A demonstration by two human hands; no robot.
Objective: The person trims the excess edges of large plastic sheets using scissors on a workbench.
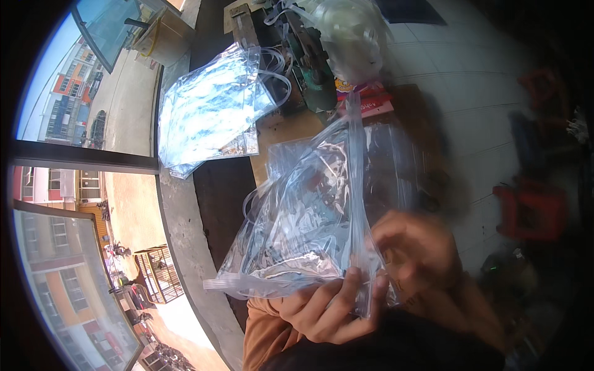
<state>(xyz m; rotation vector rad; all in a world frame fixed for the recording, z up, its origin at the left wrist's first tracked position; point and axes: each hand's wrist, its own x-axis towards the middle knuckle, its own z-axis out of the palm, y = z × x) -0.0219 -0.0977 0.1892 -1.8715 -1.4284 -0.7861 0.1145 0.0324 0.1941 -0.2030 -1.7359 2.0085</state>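
Clear plastic bag (309,210) near bag stack (207,111), red box (371,102).

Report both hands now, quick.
Left hand: closed on the clear plastic bag.
Right hand: blurred, at the same bag; grip cannot be told.

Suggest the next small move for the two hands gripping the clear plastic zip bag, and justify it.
Probably slide the left hand along the clear plastic zip bag, since both hands, the right hand too, pinch it near one lower edge, while a stack of similar clear bags lies on the sill.
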